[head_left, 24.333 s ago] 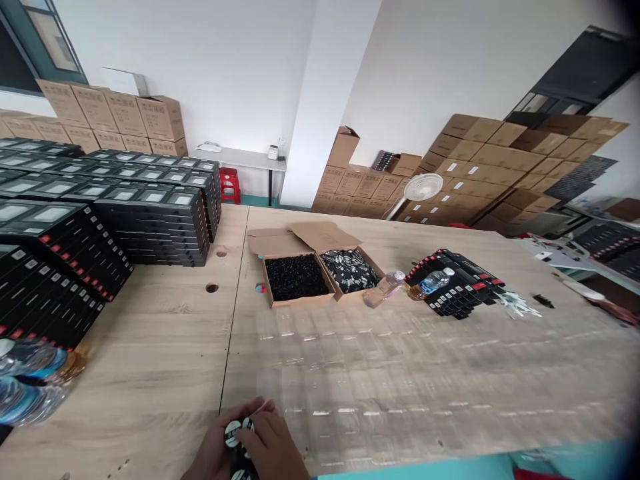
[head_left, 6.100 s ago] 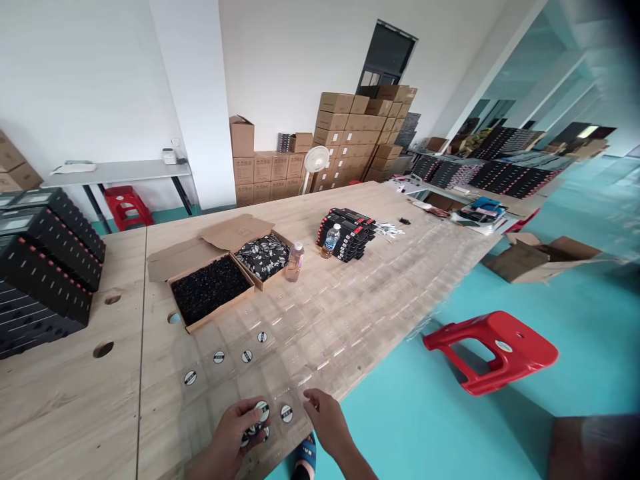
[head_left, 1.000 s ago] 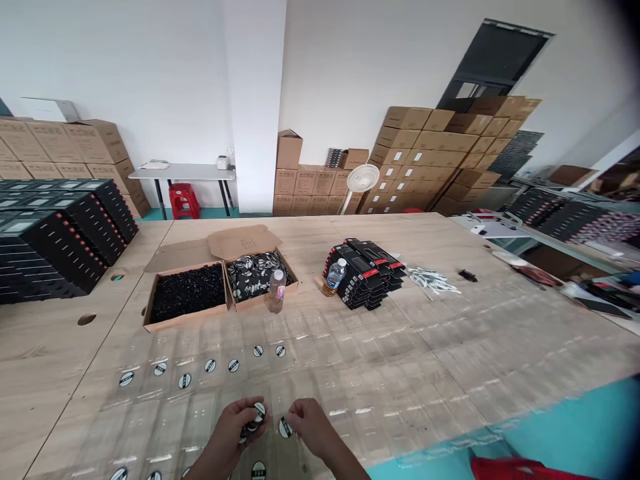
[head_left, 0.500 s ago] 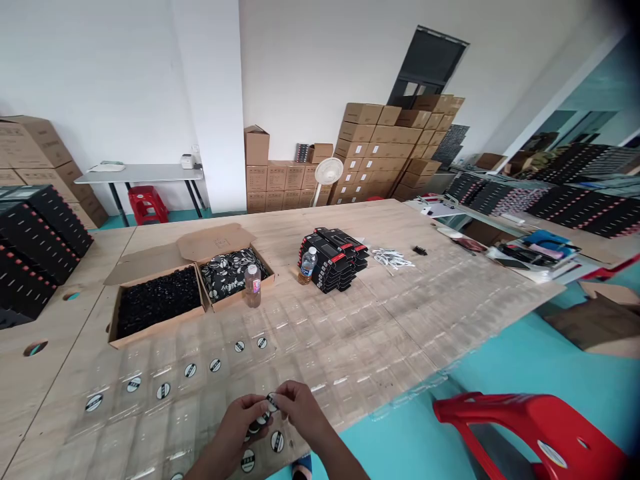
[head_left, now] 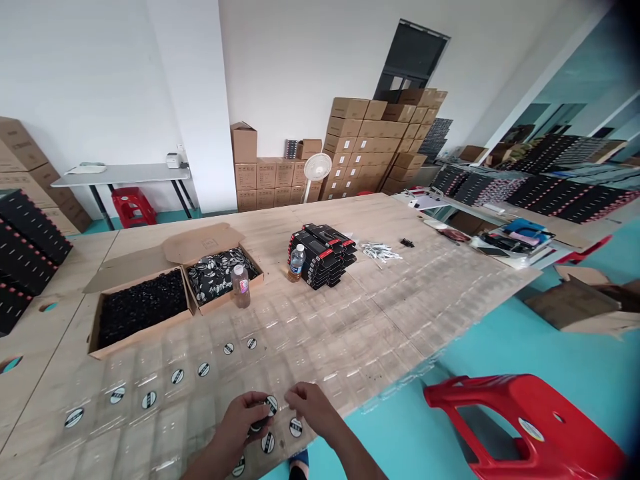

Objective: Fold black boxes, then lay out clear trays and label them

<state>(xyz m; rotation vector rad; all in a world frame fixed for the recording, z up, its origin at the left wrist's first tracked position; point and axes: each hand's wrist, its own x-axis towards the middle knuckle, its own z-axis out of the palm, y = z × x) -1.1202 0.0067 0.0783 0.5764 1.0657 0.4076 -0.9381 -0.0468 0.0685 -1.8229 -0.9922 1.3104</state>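
Near the bottom centre, my left hand [head_left: 239,421] is closed round a small stack of round black-and-white discs [head_left: 271,405]. Just to its right, my right hand [head_left: 311,408] has thumb and fingertips pressed together; whether anything is between them is too small to tell. Below the hands, a loose disc [head_left: 295,427] and another disc [head_left: 268,442] lie on the clear plastic trays [head_left: 210,393]. More discs, such as one at the left [head_left: 75,418], sit singly in a row of tray pockets.
Two open cartons, one of black parts [head_left: 143,308] and one of discs [head_left: 215,275], stand at the left back. Beside them are a bottle [head_left: 241,287], another bottle [head_left: 297,263] and stacked black boxes [head_left: 323,255]. A red stool [head_left: 530,420] stands at the right.
My right hand has moved away from the disc stack, leaving a gap between the hands. The view has shifted, so the table items appear further left.
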